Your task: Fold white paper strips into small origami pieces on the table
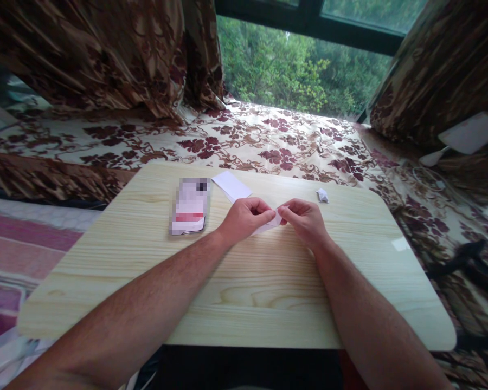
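Between my two hands, just above the wooden table (268, 292), is a small piece of white paper (273, 221) with a folded look. My left hand (247, 218) pinches its left side between thumb and fingers. The right side is pinched the same way by my right hand (305, 219), and the two thumbs nearly meet. Much of the paper is hidden behind the fingers. Beyond my left hand lies a flat sheet of white paper (231, 185). A small folded white paper shape (322, 195) sits past my right hand.
A phone (190, 206), partly pixelated, lies left of my hands. A whitish patch (400, 244) is near the table's right edge. Behind the table is a ledge with flowered cloth (276, 138), under a window with curtains. A white lamp (467, 132) stands at the right.
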`<action>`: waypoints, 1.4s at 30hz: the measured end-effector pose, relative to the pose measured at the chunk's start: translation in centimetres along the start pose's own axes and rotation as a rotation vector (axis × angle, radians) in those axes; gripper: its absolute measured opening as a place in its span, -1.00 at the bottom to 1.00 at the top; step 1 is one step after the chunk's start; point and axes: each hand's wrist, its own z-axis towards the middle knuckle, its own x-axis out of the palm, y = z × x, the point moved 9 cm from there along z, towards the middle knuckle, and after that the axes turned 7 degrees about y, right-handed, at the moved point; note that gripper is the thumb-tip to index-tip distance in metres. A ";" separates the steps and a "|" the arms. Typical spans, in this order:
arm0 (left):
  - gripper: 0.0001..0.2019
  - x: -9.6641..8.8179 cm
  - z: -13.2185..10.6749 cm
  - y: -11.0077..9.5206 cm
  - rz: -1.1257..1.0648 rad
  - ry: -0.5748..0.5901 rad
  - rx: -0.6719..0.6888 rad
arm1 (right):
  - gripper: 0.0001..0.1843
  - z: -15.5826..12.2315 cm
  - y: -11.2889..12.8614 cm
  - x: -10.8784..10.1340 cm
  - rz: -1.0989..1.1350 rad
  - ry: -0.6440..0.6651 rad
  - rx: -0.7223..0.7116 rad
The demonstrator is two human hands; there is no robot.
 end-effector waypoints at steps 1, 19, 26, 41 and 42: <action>-0.72 0.1 0.0 0.0 0.001 0.008 0.001 | -0.77 0.0 0.0 0.1 0.003 0.005 0.001; -0.76 0.3 0.1 0.2 -0.025 0.052 0.005 | -0.70 -0.2 0.0 0.0 -0.068 0.011 -0.006; -0.76 0.6 -0.1 -0.4 -0.055 0.093 0.016 | -0.67 -0.4 0.3 0.0 -0.093 0.017 -0.001; -0.76 -0.6 0.3 0.1 -0.107 -0.043 -0.015 | -0.75 -0.4 0.8 -1.8 0.008 -0.220 -0.124; -0.75 -0.6 0.3 0.2 -0.126 -0.051 -0.019 | -0.76 -0.4 0.8 -1.7 -0.008 -0.216 -0.119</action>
